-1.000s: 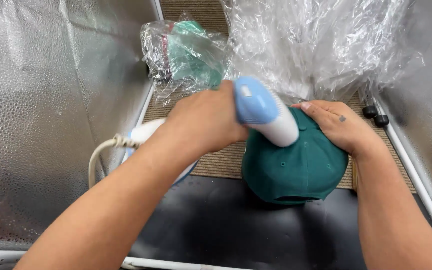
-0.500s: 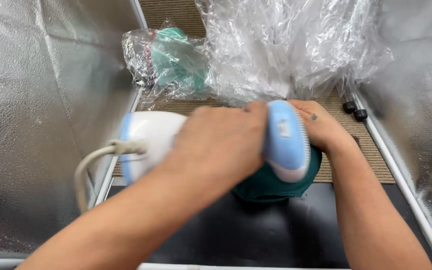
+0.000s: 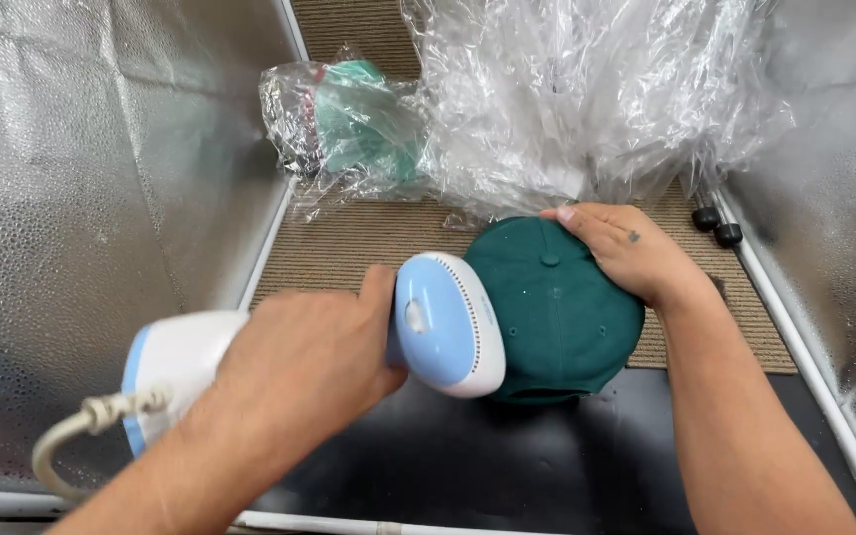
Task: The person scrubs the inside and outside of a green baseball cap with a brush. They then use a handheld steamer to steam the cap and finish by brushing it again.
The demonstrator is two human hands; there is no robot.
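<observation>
My left hand (image 3: pixel 304 372) grips a white and light-blue handheld steamer (image 3: pixel 443 322) by its handle, its oval head turned up and lying against the left side of a dark green cap (image 3: pixel 547 302). The steamer's white body and cord (image 3: pixel 101 416) trail off to the lower left. The cap rests crown-up where the woven mat meets a black surface. My right hand (image 3: pixel 621 248) lies flat on the cap's far right side, pressing it down.
A bagged green cap (image 3: pixel 349 129) lies at the back left. A heap of clear plastic bags (image 3: pixel 587 99) fills the back. Silver foil walls (image 3: pixel 81 198) close both sides. Two small black knobs (image 3: pixel 717 226) sit by the right wall.
The steamer head has swung left and down, off the top of the cap to its left side, now facing up. My right hand has stayed on the cap.
</observation>
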